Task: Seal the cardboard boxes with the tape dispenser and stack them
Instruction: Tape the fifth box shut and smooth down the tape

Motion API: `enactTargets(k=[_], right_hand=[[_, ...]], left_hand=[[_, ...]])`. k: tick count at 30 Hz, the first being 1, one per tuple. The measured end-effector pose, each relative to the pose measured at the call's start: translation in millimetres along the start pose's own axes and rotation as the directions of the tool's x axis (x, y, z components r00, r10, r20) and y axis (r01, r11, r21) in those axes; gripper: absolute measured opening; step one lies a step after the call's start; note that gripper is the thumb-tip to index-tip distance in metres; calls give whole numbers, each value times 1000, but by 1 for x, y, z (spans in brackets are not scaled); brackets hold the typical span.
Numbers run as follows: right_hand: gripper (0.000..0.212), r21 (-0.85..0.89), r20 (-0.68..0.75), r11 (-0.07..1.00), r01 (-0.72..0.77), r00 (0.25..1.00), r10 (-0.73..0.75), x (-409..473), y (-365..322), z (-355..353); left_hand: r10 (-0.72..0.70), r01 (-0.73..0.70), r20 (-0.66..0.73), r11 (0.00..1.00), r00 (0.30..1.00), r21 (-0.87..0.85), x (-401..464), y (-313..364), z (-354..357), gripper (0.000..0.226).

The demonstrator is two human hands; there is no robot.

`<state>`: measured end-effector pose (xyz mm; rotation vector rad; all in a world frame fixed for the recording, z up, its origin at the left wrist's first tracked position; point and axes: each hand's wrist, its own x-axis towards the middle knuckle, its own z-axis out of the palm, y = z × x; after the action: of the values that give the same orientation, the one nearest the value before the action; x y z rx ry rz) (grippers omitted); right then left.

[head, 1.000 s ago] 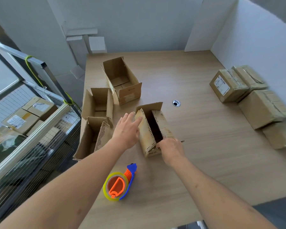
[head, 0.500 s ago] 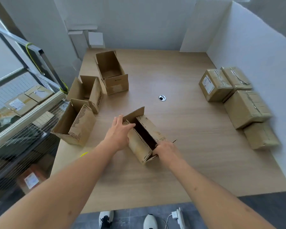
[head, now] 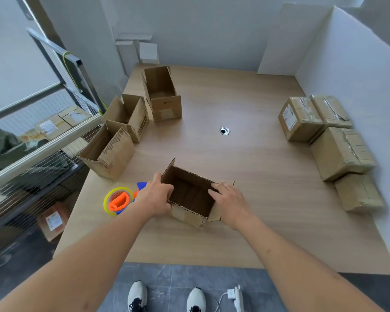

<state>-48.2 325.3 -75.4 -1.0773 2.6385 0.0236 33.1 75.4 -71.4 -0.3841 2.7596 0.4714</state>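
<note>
Both hands grip the open box (head: 190,194), mouth up, long axis slanting across the desk (head: 245,176): left hand (head: 154,197) curled on its left wall, right hand (head: 229,202) on its right.

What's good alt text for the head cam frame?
A person's left hand and right hand grip opposite sides of an open cardboard box on a wooden table. A tape dispenser lies left of it, three open boxes beyond, sealed boxes along the right wall.
</note>
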Motion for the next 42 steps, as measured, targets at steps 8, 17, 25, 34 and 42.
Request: enactTargets(k=[8,17,25,34,42], right_hand=[[141,-41,187,993,-114,975,119,23,-19,-10],[78,119,127,974,-194,976,179,41,-23,-22],[66,253,87,950,-182,982,165,48,-17,-13],[126,95,-73,967,-238,967,245,56,-32,5],[19,-12,-463,989,-151,877,128,64,-41,16]], left_hand=[[-60,59,-13,996,998,-62,-16,-29,6,34],[80,-82,-19,989,997,-120,-7,-33,5,31],[317,-264,239,937,918,-226,-11,-25,2,22],[226,-213,153,972,962,-94,8,-25,11,32],[-209,203,-47,973,977,-105,13,-21,34,76]])
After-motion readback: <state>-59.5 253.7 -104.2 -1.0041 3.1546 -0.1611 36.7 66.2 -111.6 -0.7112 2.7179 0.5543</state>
